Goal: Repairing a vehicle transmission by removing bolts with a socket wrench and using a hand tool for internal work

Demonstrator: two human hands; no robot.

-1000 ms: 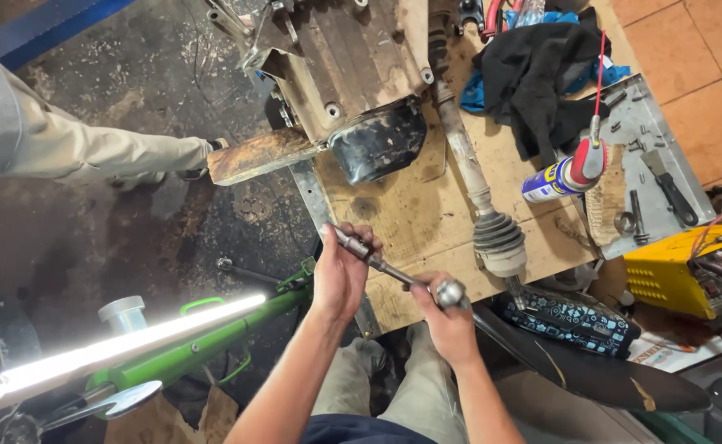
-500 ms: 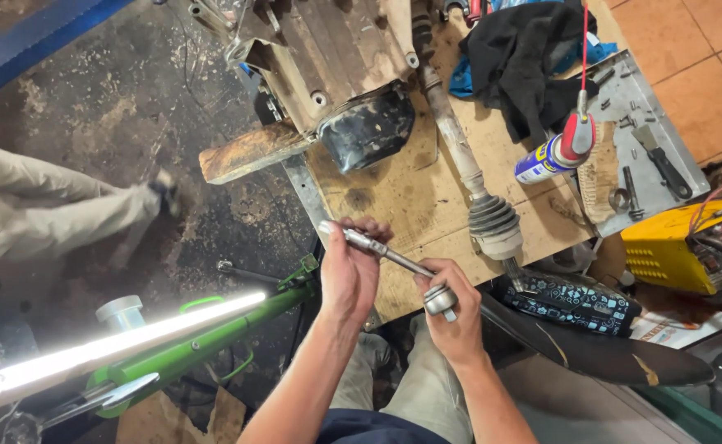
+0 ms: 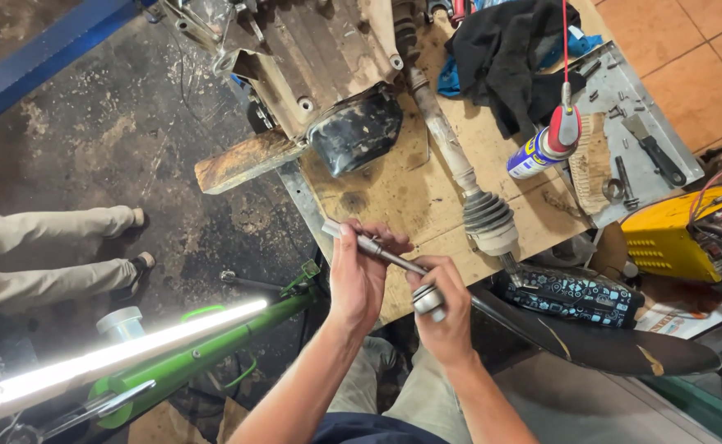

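Both hands closed on a metal socket extension bar over the near edge of the workbench.

We found the left hand point(image 3: 359, 275) wrapped around the upper shaft of the extension bar point(image 3: 375, 246), fingers curled shut upon it, while the right hand point(image 3: 447, 302) was clenched about the socket head point(image 3: 428, 299) at the bar's lower end. The bar lay tilted, its free tip pointing up and left, just above the worn wooden board point(image 3: 394, 193) that tops the bench. We noted a drive axle with ribbed boot point(image 3: 486, 215) lying on the board just beside the right hand, a spray can point(image 3: 542, 148) further right, and a black cloth point(image 3: 509, 53) near the far edge. A lit tube lamp point(image 3: 122, 353) lay on the floor to the left, beyond it another person's legs point(image 3: 48, 255).
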